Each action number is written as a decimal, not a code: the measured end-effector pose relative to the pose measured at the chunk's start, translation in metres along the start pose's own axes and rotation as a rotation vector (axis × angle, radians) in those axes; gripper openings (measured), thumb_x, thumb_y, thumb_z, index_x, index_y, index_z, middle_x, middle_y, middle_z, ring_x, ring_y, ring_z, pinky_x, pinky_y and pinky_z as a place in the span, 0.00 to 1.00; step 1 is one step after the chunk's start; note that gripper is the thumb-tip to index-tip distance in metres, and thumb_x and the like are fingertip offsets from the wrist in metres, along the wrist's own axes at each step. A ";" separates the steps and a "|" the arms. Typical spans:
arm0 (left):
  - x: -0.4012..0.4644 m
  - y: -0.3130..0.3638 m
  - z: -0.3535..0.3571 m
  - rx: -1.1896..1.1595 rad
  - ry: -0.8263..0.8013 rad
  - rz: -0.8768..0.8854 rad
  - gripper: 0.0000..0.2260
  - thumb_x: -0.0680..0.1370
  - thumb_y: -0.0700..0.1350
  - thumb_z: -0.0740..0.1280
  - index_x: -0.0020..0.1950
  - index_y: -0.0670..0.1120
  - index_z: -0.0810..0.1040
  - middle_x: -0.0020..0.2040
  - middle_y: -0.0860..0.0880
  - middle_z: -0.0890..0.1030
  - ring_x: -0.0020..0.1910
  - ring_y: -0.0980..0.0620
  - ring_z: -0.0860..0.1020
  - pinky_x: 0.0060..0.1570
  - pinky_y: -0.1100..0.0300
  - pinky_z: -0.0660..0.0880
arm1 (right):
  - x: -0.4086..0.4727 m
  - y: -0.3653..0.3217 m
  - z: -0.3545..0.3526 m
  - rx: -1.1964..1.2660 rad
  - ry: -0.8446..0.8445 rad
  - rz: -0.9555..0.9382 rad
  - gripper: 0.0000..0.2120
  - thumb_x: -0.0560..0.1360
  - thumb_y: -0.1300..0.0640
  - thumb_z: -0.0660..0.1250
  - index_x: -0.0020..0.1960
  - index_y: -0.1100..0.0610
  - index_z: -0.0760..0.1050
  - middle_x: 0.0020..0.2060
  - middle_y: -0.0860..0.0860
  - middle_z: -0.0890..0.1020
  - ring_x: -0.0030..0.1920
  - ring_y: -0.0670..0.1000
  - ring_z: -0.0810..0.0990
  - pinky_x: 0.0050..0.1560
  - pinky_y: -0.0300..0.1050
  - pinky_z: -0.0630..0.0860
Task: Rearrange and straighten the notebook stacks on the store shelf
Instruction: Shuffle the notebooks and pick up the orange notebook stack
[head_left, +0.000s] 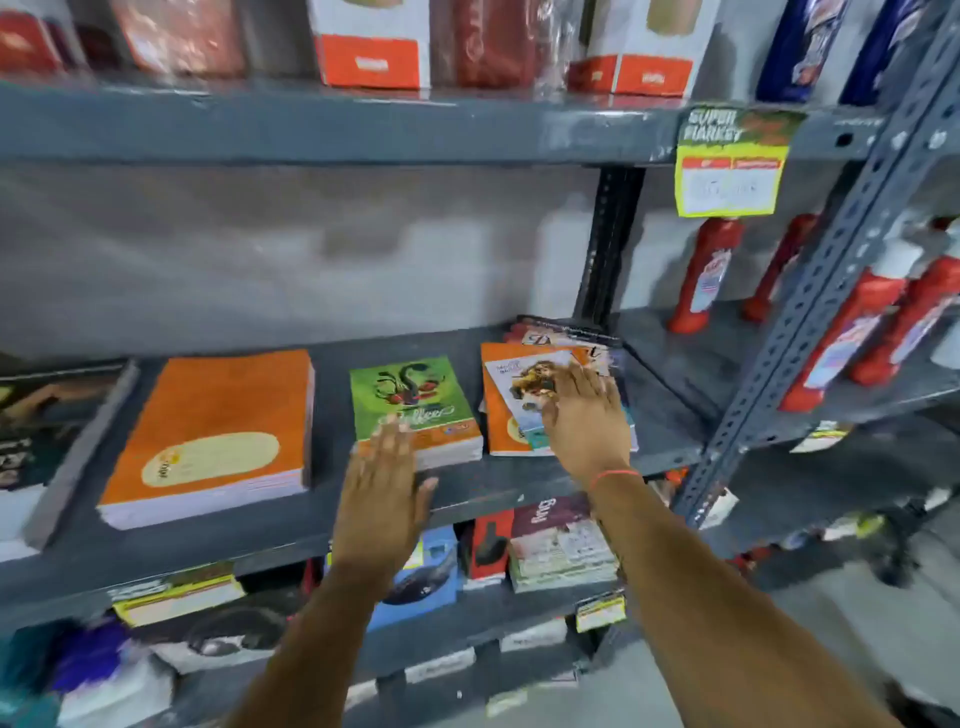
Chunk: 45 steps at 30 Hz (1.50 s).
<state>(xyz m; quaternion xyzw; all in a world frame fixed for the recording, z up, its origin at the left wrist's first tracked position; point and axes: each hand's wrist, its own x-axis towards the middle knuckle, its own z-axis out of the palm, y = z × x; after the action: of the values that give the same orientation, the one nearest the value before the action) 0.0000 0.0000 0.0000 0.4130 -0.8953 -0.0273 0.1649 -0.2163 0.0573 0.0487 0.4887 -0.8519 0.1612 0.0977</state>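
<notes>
Three notebook stacks lie on the grey middle shelf. A thick orange stack is at the left, a smaller green-covered stack in the middle, and an untidy, fanned-out stack with a lion cover at the right. My left hand is flat with fingers apart, its fingertips at the near edge of the green stack. My right hand lies palm down on the lion-cover stack, fingers spread over the top notebook. Whether it grips the notebook is unclear.
Boxes stand on the upper shelf above a yellow price tag. Red bottles fill the neighbouring bay behind a perforated upright. More books lie on the lower shelf. A dark stack sits far left.
</notes>
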 end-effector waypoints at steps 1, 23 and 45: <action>0.000 -0.005 0.010 -0.049 -0.009 -0.072 0.34 0.79 0.57 0.38 0.66 0.34 0.69 0.67 0.35 0.72 0.65 0.36 0.71 0.64 0.41 0.65 | 0.007 0.009 0.006 0.001 -0.066 0.061 0.22 0.78 0.54 0.55 0.70 0.60 0.61 0.70 0.58 0.66 0.71 0.57 0.61 0.73 0.54 0.53; 0.002 -0.014 0.042 -0.020 0.003 -0.349 0.36 0.76 0.63 0.38 0.74 0.38 0.54 0.75 0.40 0.51 0.69 0.39 0.66 0.64 0.47 0.68 | 0.031 0.023 0.058 0.106 -0.304 -0.086 0.37 0.73 0.35 0.54 0.74 0.54 0.51 0.76 0.53 0.51 0.76 0.54 0.48 0.72 0.63 0.45; -0.025 -0.052 0.031 0.013 -0.068 -0.311 0.49 0.68 0.66 0.23 0.72 0.39 0.61 0.73 0.39 0.64 0.73 0.42 0.61 0.72 0.51 0.56 | 0.024 -0.100 -0.039 -0.464 0.216 -0.420 0.11 0.61 0.66 0.68 0.44 0.64 0.79 0.31 0.54 0.84 0.26 0.52 0.82 0.21 0.38 0.74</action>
<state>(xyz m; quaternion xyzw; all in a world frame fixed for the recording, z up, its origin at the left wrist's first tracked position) 0.0432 -0.0181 -0.0454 0.5467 -0.8256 -0.0608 0.1257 -0.1413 0.0053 0.1103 0.5986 -0.7310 -0.0097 0.3274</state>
